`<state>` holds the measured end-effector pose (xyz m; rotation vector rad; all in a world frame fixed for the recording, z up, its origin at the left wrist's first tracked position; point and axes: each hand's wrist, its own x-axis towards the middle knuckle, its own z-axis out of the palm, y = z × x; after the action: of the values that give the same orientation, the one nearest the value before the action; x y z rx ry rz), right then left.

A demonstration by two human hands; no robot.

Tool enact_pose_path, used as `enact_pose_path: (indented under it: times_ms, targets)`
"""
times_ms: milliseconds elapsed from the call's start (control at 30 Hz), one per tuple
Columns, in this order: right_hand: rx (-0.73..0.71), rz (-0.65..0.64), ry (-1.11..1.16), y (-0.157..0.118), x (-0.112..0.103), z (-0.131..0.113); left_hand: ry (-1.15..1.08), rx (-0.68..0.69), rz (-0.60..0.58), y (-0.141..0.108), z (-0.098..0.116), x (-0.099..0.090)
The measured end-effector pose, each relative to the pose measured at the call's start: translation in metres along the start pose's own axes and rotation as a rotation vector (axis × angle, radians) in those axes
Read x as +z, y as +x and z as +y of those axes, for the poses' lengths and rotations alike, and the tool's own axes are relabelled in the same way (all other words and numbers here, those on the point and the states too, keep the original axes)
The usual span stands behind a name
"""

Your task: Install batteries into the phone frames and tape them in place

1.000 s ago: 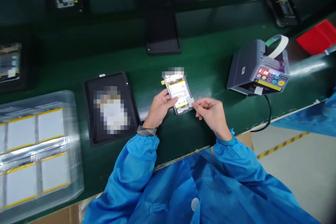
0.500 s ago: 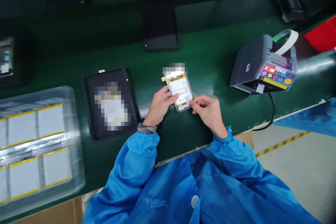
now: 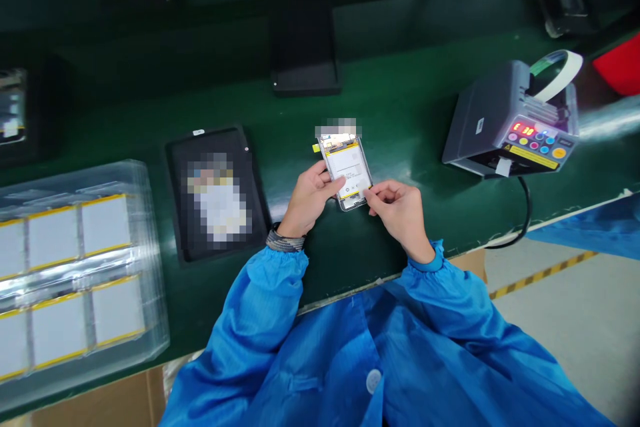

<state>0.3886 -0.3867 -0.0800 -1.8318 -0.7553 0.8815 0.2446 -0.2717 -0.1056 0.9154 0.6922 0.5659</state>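
An opened phone (image 3: 356, 161) shows its circuit board at the top and a white battery (image 3: 347, 170) with yellow edges below it. My left hand (image 3: 311, 200) is closed around the phone's left side, its thumb lying over the lower battery. At the lower right edge, my right hand (image 3: 399, 210) pinches with thumb and forefinger at the phone's rim. Whether a small piece lies between those fingertips is hidden. A yellow tab (image 3: 315, 148) sticks out at the phone's upper left. The top end is blurred out.
Left of the hands lies a black tray (image 3: 176, 213) with blurred contents. Further left, a clear plastic tray (image 3: 157, 340) holds several white batteries. A tape dispenser (image 3: 493, 120) with a lit display stands at right. Behind are another black tray (image 3: 306, 83) and several phones in trays.
The view has shifted slightly, so most things sit a little further right. Both hands keep their hold at the phone; a greyish patch seen on the battery earlier no longer shows clearly.
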Motion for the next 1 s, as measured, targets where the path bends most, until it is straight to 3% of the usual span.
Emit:
enact_pose_path:
  times_ms: [567,833,900,1000]
  targets:
    - [0.019,-0.017,-0.057,0.002,-0.001,0.002,0.004,0.006,0.002,-0.001,0.0,0.001]
    - [-0.117,0.075,-0.183,0.006,-0.005,0.011,0.003,0.027,0.007,-0.002,-0.002,0.001]
    - [-0.144,0.052,-0.142,0.009,-0.005,0.011,-0.009,0.022,0.0,-0.001,-0.002,0.0]
    - [-0.089,-0.108,0.015,0.015,-0.003,0.008,-0.024,0.007,-0.029,-0.001,-0.002,-0.001]
